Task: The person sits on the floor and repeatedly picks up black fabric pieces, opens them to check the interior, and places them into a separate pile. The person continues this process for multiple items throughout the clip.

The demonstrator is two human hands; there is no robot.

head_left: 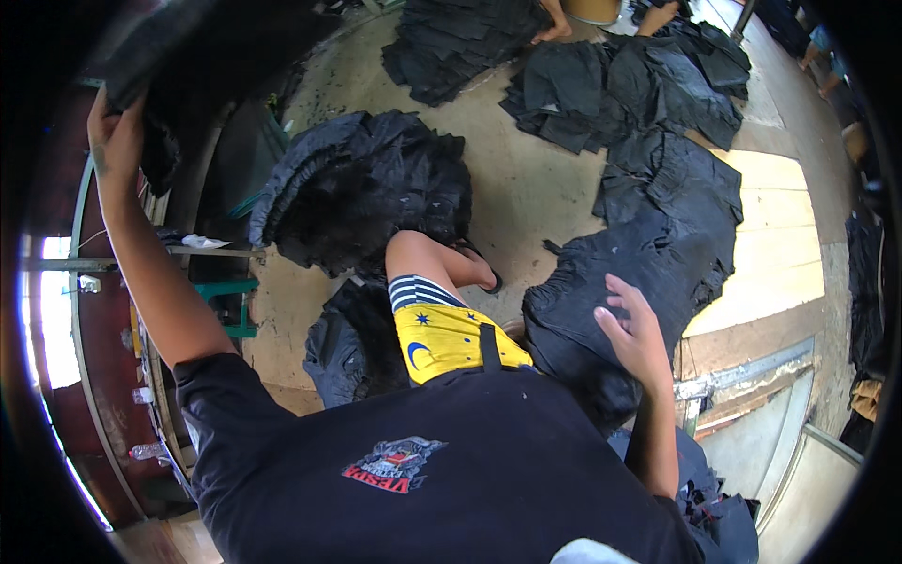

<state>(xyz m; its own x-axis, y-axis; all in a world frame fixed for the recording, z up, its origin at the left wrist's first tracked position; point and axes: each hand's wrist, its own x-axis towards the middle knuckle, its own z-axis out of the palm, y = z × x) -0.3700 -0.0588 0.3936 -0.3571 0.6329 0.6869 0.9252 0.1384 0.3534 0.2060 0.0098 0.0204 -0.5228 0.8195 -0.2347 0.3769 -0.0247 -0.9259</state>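
Note:
My left hand (115, 132) is raised at the upper left and grips a piece of black fabric (178, 56) that hangs above it. My right hand (637, 329) rests palm down, fingers spread, on a stack of black fabric pieces (611, 291) at my right. My bent knee and foot (442, 263) lie between that stack and a rounded heap of black fabric (376, 188) ahead of me. I wear a black shirt and yellow shorts.
More piles of black fabric (648, 85) cover the concrete floor at the back, where another person's feet (554, 28) show. A long fabric run (676, 188) leads back from the right stack. A dark red frame with a metal rail (89, 310) stands at the left.

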